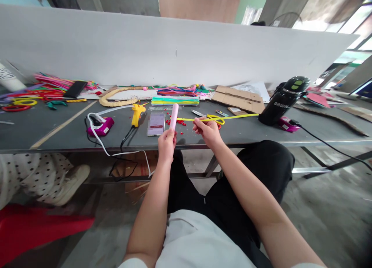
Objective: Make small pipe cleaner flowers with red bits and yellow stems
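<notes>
My left hand [166, 143] is closed around the lower end of a smooth pale pink rod [174, 116], which points up and away from me. My right hand [207, 131] pinches a long yellow pipe cleaner [241, 116] between thumb and fingers. One end of it reaches left to the pink rod; whether they touch I cannot tell. The other stretches right toward a black bottle. Behind my right hand lie yellow-handled scissors [219, 120]. Small red bits [181, 123] are scattered between the hands. A phone [156, 124] with a lit screen lies left of my left hand.
A yellow glue gun [137, 113] and a purple power socket [101, 126] with cables are on the left. Bundled pipe cleaners [176, 101] and cardboard [238, 98] lie at the back. The black bottle [283, 101] stands right. Another person's shoe [74, 182] shows at lower left.
</notes>
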`<state>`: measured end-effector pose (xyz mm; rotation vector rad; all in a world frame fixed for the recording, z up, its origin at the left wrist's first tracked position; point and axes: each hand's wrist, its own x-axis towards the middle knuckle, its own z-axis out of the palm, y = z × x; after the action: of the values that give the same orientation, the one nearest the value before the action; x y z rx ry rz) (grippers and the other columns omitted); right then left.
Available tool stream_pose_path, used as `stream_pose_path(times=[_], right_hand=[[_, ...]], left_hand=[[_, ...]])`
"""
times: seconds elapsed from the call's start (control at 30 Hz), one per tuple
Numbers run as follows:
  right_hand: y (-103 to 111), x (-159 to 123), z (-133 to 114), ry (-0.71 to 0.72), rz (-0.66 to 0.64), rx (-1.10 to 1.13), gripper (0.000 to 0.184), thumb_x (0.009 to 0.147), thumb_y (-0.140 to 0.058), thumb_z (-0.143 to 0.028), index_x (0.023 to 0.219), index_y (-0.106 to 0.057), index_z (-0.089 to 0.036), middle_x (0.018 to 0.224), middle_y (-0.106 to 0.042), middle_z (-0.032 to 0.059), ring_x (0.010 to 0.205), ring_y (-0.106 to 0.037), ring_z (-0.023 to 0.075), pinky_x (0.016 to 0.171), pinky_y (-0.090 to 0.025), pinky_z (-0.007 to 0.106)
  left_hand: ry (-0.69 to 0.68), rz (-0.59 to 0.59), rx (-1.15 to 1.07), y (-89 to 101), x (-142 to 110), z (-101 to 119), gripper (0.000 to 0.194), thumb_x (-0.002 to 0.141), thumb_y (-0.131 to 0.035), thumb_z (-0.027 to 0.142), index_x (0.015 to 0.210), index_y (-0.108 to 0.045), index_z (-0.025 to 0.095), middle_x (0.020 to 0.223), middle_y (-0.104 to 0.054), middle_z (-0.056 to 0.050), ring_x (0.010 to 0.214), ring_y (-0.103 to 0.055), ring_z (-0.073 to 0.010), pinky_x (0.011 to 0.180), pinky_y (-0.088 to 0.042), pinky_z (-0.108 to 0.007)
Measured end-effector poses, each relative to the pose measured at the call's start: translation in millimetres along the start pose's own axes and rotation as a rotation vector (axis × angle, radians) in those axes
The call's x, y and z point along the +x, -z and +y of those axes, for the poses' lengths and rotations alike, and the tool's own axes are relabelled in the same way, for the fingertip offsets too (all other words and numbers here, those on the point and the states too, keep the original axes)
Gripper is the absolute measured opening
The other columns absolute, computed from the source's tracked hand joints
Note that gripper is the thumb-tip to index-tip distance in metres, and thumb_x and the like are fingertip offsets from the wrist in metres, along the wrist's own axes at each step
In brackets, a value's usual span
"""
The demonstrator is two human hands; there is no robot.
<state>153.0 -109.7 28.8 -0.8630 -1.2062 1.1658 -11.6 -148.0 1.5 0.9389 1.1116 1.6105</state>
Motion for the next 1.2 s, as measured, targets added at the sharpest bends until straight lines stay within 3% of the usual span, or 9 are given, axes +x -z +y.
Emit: stream_pose_path(times=[0.23, 0.43, 0.63, 0.83, 1.07, 1.2], right_hand=[[8.5, -0.9, -6.3, 0.02, 0.032, 0.034, 0.037, 0.075, -0.079, -0.053, 0.076, -0.069, -0.016, 0.062, -0.064, 0.0004, 0.053, -0.053, 0.0087, 0.052, -0.043, 0.023], [9.7, -0.3, -5.1, 0.02, 0.04, 0.053, 0.037, 0.074, -0.08, -0.053, 0.075, -0.069, -0.017, 0.063, -0.065, 0.0011, 0.053, -0.054, 0.0092, 0.051, -0.043, 0.023], [11.9, -0.8, -5.6, 0.017, 0.063, 0.052, 0.04, 0.073, -0.08, -0.055, 0.076, -0.068, -0.017, 0.064, -0.064, 0.0011, 0.053, -0.053, 0.0092, 0.052, -0.043, 0.024], [-1.4, -4.7, 1.5, 0.077, -0.038, -0.042, 0.042, 0.08, -0.072, -0.058, 0.075, -0.066, -0.017, 0.058, -0.056, -0.0023, 0.05, -0.047, 0.0086, 0.05, -0.038, 0.024], [-9.3, -7.9, 5.2, 0.022, -0.108, -0.015, 0.041, 0.084, -0.067, -0.056, 0.07, -0.062, -0.018, 0.052, -0.044, -0.0054, 0.047, -0.04, 0.0077, 0.048, -0.031, 0.024], [-0.5, -5.8, 0.7, -0.043, -0.018, 0.045, 0.04, 0.083, -0.067, -0.053, 0.066, -0.062, -0.017, 0.051, -0.046, -0.0038, 0.045, -0.04, 0.0074, 0.045, -0.027, 0.023]], left_hand=[[-0.043, 0.019, -0.05, 4.7, 2.6, 3.2, 0.045, 0.08, -0.068, 0.059, 0.078, -0.063, 0.014, 0.055, -0.045, 0.005, 0.039, -0.035, -0.004, 0.037, -0.021, -0.018], [-0.003, -0.161, -0.044, 0.8, -0.2, 0.9, 0.047, 0.08, -0.07, 0.059, 0.091, -0.066, 0.014, 0.061, -0.049, 0.004, 0.041, -0.038, -0.0041, 0.037, -0.024, -0.018], [0.058, -0.187, -0.023, -1.4, -0.2, -2.6, 0.049, 0.079, -0.07, 0.061, 0.09, -0.066, 0.013, 0.062, -0.049, 0.004, 0.041, -0.039, -0.0044, 0.037, -0.023, -0.019], [0.072, -0.289, 0.011, -13.3, -9.2, -3.0, 0.049, 0.079, -0.069, 0.062, 0.087, -0.064, 0.014, 0.06, -0.049, 0.003, 0.042, -0.039, -0.0054, 0.038, -0.023, -0.019], [0.087, -0.227, 0.009, -17.3, -8.9, -8.7, 0.045, 0.081, -0.066, 0.059, 0.075, -0.06, 0.015, 0.054, -0.043, 0.004, 0.039, -0.033, -0.0049, 0.037, -0.016, -0.02], [0.073, -0.205, 0.019, -12.5, -5.8, -10.0, 0.042, 0.081, -0.067, 0.056, 0.075, -0.061, 0.015, 0.054, -0.043, 0.005, 0.04, -0.032, -0.0044, 0.038, -0.016, -0.02]])
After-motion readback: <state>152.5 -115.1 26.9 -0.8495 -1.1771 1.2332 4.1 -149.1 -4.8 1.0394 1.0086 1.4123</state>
